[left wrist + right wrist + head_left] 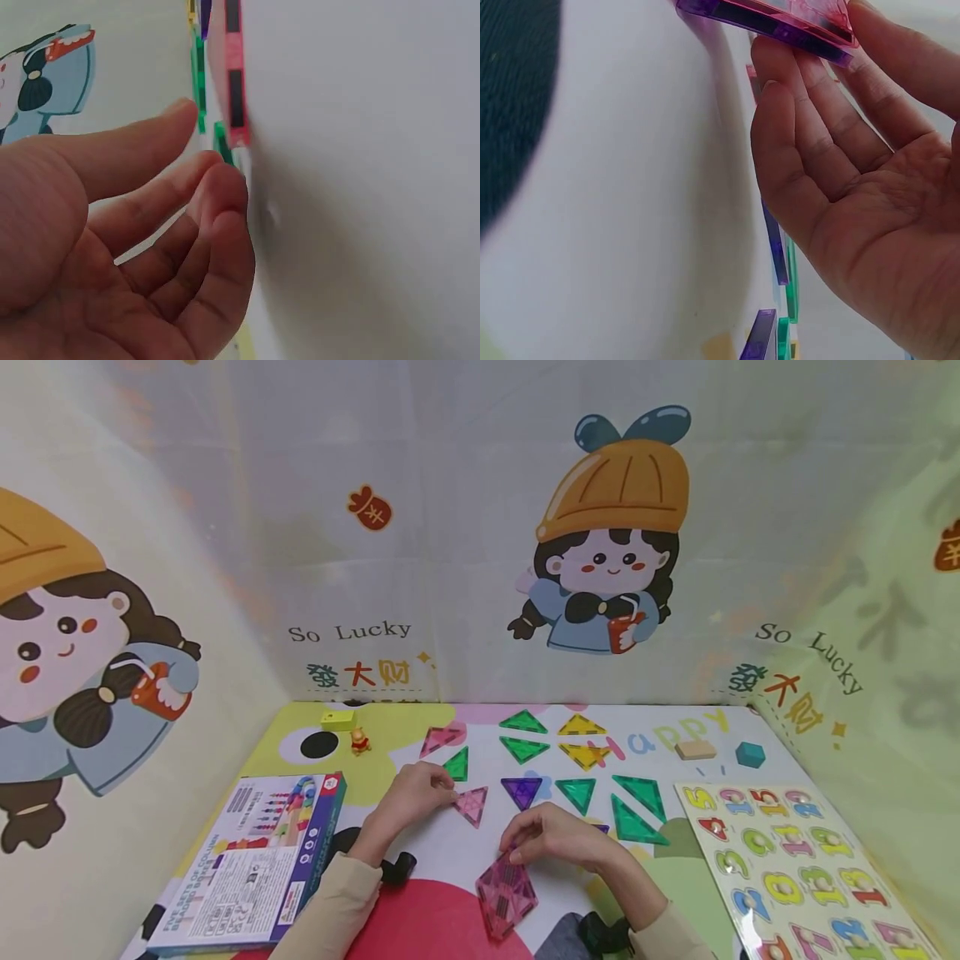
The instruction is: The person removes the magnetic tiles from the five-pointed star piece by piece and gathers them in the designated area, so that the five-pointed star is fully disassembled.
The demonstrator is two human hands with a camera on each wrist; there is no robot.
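My right hand [558, 839] pinches one end of translucent pink magnetic tiles [506, 902] that form a diamond shape. In the right wrist view a purple-edged tile [739, 15] lies against the pink one, between thumb and fingertips. My left hand [411, 797] is beside a pink triangle tile [472, 807] on the table. Seen from the left wrist, its fingers [229, 195] are loosely bent, with a gap to the thumb and nothing gripped. The pink tile's edge with dark magnets [235, 97] shows just beyond the fingertips. A purple triangle tile [521, 792] lies between the hands, farther back.
Green tiles [639, 820], yellow tiles [582, 725] and another pink tile [441, 739] lie behind the hands. A boxed set [247, 860] is at left, a number puzzle board [817, 868] at right. Wooden blocks [750, 755] and a small bear figure [360, 742] stand farther back.
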